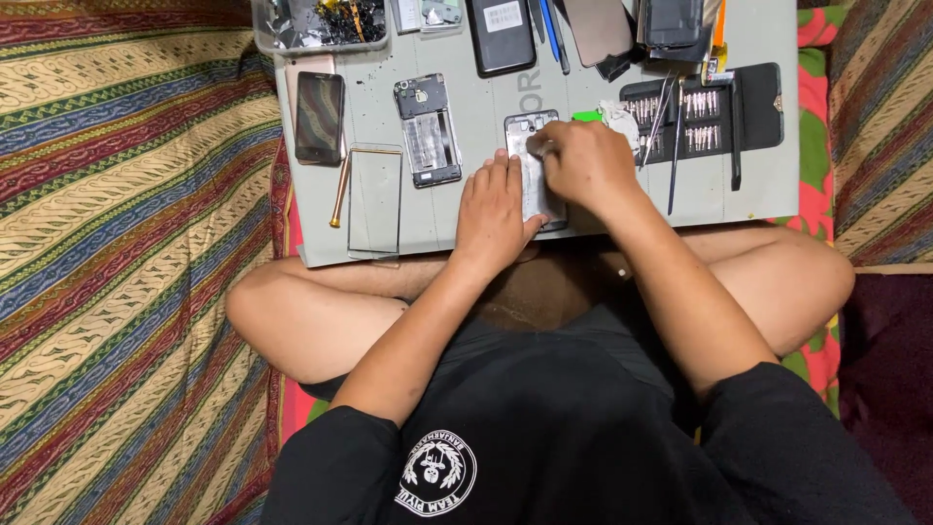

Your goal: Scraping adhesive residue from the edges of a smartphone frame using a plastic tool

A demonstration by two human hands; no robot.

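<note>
A silver phone frame (pixel 526 131) lies on the grey work mat (pixel 466 112) in front of me. My left hand (pixel 492 209) rests flat on its left side and holds it down. My right hand (pixel 583 160) is closed over the frame's right part, with a bit of whitish material showing at its fingertips against the frame. Most of the frame is hidden under both hands. I cannot make out exactly what the right fingers pinch.
Left of the frame lie an opened phone body (pixel 428 131), a clear glass panel (pixel 375 199), a thin wooden stick (pixel 339 191) and a dark phone (pixel 319 117). A black screwdriver bit kit (pixel 714 112), tweezers (pixel 673 156), another phone (pixel 501 34) and a parts tray (pixel 321 24) lie behind. Patterned cloth surrounds the mat.
</note>
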